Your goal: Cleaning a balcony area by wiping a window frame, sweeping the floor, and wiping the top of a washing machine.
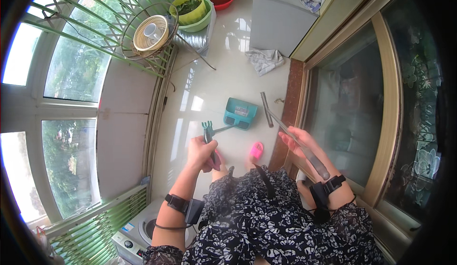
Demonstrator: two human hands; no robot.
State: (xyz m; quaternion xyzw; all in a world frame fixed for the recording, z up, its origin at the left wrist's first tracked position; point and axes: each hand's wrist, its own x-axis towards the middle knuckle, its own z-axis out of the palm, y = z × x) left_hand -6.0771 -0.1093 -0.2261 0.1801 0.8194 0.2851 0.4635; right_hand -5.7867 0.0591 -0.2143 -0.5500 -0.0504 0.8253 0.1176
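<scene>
My left hand [200, 150] grips the upper end of the handle of a teal dustpan [240, 114]. A forked teal clip [206, 125] projects past my fingers. Below my thumb a purplish piece [214, 163] shows; what it is cannot be made out. The pan rests on the tiled floor, its mouth facing away from me. My right hand [299, 142] is loosely around the grey handle of a long-handled sweeper [278, 118], its top end lying along my forearm. Its narrow head [266, 109] is on the floor right of the dustpan; broom or squeegee, I cannot tell.
A small bit of debris [279, 101] lies by the reddish door sill [291, 97]. Farther off, a crumpled cloth [265, 61] lies against a grey cabinet [275, 24]. A wire stand [194, 52], planters [189, 6], a sliding door [342, 111] and a washing machine [142, 225] border the floor.
</scene>
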